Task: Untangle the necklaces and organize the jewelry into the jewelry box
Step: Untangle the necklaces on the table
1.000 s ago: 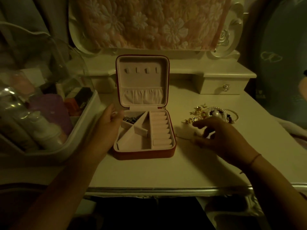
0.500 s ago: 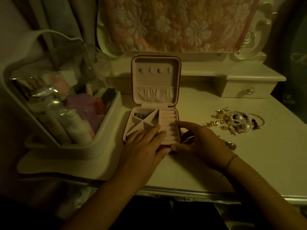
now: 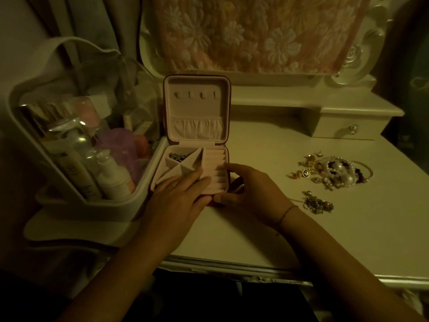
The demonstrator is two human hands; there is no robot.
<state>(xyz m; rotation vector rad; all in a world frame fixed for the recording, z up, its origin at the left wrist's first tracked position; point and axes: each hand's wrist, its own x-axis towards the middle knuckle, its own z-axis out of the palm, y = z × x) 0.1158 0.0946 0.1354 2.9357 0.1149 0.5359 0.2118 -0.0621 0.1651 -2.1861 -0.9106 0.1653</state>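
Jewelry box [image 3: 197, 108] open on the bench [image 3: 255, 233], both hands at its near end.
Left hand [image 3: 178, 201] lies flat, fingers straight, hiding the front-left compartments; right hand [image 3: 250, 194] pinches the front-right corner, thumb on the front edge. Dim light: small dark pieces [image 3: 177, 156] in the back-left compartment unreadable, and the jewelry pile [image 3: 334, 173] and chain tangle [image 3: 318, 204] to the right can't be separated. Box looks square, no clear long axis; lid upright at the far side, inside facing the person, ring rolls running left-right.
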